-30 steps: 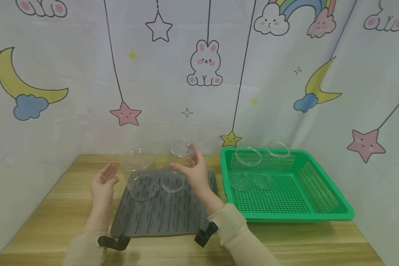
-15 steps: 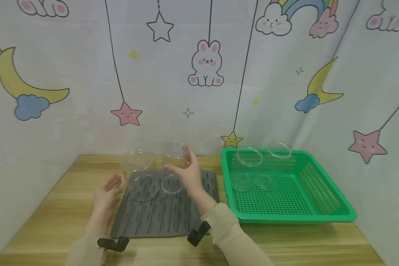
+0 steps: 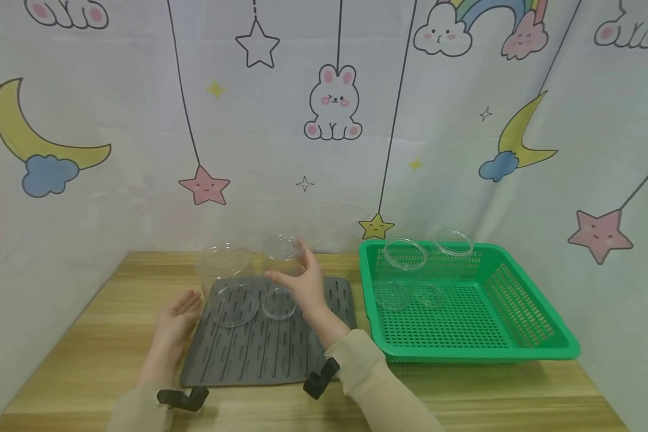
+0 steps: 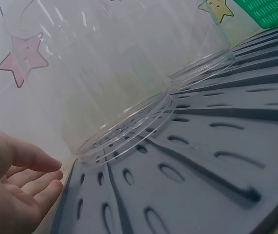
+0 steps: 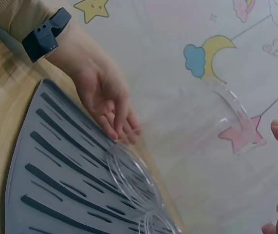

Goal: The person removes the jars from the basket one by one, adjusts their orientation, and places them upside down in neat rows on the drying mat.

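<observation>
right hand (image 3: 309,289): thumb and fingers curled round the small, round, clear, plastic-looking cup (image 3: 279,261).
left hand (image 3: 175,321): fingers relaxed, holding nothing, just beside the large, round, clear cup (image 3: 228,281).
small cup: on the dark grey ridged mat (image 3: 259,360), close by the large cup; likely light, stiff, slippery, prone to crack.
best hold: probably mid-wall, thumb opposite fingers, gently.
right of mat: green plastic mesh basket (image 3: 475,352) holding two more clear cups (image 3: 401,275), on the wood-grain bench (image 3: 86,360).
</observation>
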Demonstrator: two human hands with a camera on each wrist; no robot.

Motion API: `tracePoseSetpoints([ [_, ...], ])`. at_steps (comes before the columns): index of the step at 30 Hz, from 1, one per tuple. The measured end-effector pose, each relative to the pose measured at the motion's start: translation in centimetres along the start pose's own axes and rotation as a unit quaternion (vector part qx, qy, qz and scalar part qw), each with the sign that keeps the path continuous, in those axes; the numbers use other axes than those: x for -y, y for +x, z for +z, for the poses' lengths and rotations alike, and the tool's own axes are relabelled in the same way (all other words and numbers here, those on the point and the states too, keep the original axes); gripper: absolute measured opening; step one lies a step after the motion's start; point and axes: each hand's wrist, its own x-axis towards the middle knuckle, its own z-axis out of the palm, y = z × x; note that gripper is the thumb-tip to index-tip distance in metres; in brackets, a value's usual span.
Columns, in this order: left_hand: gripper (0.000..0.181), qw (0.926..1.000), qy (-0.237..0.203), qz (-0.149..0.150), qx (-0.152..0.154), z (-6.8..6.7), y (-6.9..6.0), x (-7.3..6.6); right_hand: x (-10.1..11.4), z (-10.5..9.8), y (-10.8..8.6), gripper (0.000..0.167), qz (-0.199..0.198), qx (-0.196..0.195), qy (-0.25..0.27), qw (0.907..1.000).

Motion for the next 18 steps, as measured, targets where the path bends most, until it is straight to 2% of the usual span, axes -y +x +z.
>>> tracePoseSetpoints([
  [4,0.072,0.9995,-0.023,-0.01,0.018,-0.2,0.2,0.4,1.5,0.0,-0.8,0.086,0.0,0.006,-0.004,1.0],
  [11,0.071,0.9991,-0.03,0.003,0.03,-0.4,0.7,1.0,-0.8,0.3,0.4,0.09,-0.019,0.013,-0.018,0.9996],
  [18,0.073,0.9988,-0.041,0.005,0.025,-0.1,0.7,1.1,-1.1,0.3,0.4,0.09,-0.024,0.025,-0.049,0.9982],
])
